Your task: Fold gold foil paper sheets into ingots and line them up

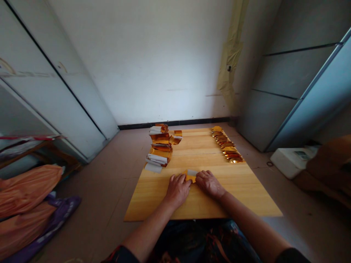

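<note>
A small piece of gold foil paper (190,175) lies on the wooden board (241,190) between my two hands. My left hand (177,189) presses down on its left edge with fingers curled. From the other side my right hand (209,183) pinches the paper's right part, fingers bent over it. Most of the paper is hidden under the fingers. A loose heap of unfolded gold and white foil sheets (160,149) sits at the board's far left. Along the far right runs a row of folded gold pieces (227,146).
The board lies on a tiled floor near a white wall. White cabinet doors (55,95) stand at left, grey panels (287,84) at right. Orange and purple bags (30,204) lie at the left, a white box (292,160) at the right.
</note>
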Tool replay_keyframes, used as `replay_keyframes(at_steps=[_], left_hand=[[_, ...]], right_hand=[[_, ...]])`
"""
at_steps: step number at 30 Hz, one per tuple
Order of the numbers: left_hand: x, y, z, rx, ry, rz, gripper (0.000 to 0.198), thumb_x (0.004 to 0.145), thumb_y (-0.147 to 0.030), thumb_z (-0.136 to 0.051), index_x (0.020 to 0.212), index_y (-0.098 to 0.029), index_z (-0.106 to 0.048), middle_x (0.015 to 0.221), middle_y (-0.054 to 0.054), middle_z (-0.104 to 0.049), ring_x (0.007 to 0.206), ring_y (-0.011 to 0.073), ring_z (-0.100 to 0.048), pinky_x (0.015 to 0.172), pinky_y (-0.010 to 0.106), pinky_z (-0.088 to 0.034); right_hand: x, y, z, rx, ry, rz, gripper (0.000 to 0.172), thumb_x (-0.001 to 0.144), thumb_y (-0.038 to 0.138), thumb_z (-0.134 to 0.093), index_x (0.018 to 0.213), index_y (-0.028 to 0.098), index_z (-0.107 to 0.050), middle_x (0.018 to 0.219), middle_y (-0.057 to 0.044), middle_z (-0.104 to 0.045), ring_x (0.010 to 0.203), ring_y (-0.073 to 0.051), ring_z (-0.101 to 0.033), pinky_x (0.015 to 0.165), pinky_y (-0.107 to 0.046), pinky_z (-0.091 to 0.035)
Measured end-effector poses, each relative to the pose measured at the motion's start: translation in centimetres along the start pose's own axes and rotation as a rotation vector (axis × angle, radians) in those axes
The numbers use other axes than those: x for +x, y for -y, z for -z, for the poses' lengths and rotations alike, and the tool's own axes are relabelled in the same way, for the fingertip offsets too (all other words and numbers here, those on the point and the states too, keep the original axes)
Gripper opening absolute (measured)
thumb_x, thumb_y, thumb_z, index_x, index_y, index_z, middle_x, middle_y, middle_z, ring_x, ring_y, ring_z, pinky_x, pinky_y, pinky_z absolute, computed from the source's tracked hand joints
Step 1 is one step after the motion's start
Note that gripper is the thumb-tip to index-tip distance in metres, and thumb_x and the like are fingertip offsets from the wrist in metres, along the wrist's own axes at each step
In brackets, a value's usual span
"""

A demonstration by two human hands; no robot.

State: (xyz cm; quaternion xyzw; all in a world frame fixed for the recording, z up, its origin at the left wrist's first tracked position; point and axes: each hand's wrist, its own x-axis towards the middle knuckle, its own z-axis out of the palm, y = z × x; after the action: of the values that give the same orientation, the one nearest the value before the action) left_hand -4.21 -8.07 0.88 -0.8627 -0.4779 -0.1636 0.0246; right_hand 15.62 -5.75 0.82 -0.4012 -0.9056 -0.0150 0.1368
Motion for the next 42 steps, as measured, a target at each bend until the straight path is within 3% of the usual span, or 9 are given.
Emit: replay_keyframes(at_steps=[6,13,20,27,32,37,42], left_hand=[[0.1,0.1,0.1,-0.001,0.03,0.002,0.024,0.085,-0.022,-0.054,0.106,-0.029,-0.064,0.112,0.007,-0.061,0.111,0.0234,-0.052,0.095,0.044,-0.036],[-0.2,0.2,-0.3,-0.009,0.003,0.015,0.025,0.086,-0.023,-0.052,0.108,-0.027,-0.064,0.12,0.009,-0.059,0.115,0.024,-0.05,0.097,0.044,-0.035],[0.0,0.1,0.1,-0.021,-0.008,-0.003,0.024,0.086,-0.025,-0.052,0.106,-0.029,-0.064,0.117,0.008,-0.061,0.11,0.0242,-0.053,0.094,0.047,-0.034],[0.2,0.0,0.3,-0.046,-0.008,0.018,0.025,0.081,-0.024,-0.058,0.106,-0.028,-0.063,0.116,0.007,-0.061,0.108,0.0236,-0.054,0.095,0.044,-0.034],[0.9,-0.3,0.0,-0.035,-0.036,0.08,0.022,0.082,-0.022,-0.057,0.104,-0.023,-0.058,0.093,0.004,-0.066,0.092,0.0205,-0.059,0.092,0.042,-0.036],[1.2,-0.2,-0.8,0.042,-0.095,0.06,0.007,0.085,-0.022,-0.054,0.09,-0.021,-0.06,0.086,0.004,-0.065,0.087,0.0197,-0.059,0.09,0.039,-0.037],[1.2,-0.4,-0.8,0.08,-0.105,0.052,0.01,0.087,-0.022,-0.051,0.089,-0.021,-0.061,0.083,0.004,-0.064,0.084,0.0191,-0.058,0.089,0.039,-0.037]], right_hand=[[0.3,0.3,0.5,-0.037,-0.014,0.022,0.014,0.091,0.024,-0.049,0.087,0.019,-0.061,0.088,-0.005,-0.062,0.083,-0.018,-0.049,0.073,-0.03,-0.031],[1.3,1.0,0.4,-0.015,-0.032,0.095,0.018,0.09,0.023,-0.05,0.077,0.02,-0.062,0.081,-0.004,-0.06,0.078,-0.016,-0.047,0.072,-0.03,-0.029],[-1.1,-0.2,0.6,0.066,-0.025,0.079,0.025,0.092,0.022,-0.046,0.073,0.02,-0.062,0.078,-0.003,-0.059,0.077,-0.015,-0.048,0.072,-0.028,-0.031],[-2.4,-0.9,1.3,0.157,-0.078,-0.009,0.019,0.091,0.027,-0.048,0.097,0.021,-0.065,0.097,-0.008,-0.063,0.09,-0.018,-0.053,0.079,-0.03,-0.037],[-1.1,-1.0,0.7,0.089,-0.052,-0.061,0.032,0.087,0.031,-0.056,0.117,0.024,-0.059,0.111,-0.01,-0.06,0.098,-0.022,-0.053,0.082,-0.033,-0.039],[-0.7,-1.0,0.1,0.042,-0.059,-0.013,0.023,0.092,0.032,-0.047,0.107,0.023,-0.063,0.113,-0.01,-0.059,0.094,-0.02,-0.054,0.08,-0.032,-0.039],[-0.8,-1.1,0.2,-0.011,-0.007,0.037,0.02,0.093,0.025,-0.045,0.097,0.024,-0.064,0.116,-0.008,-0.06,0.093,-0.018,-0.054,0.079,-0.031,-0.038]])
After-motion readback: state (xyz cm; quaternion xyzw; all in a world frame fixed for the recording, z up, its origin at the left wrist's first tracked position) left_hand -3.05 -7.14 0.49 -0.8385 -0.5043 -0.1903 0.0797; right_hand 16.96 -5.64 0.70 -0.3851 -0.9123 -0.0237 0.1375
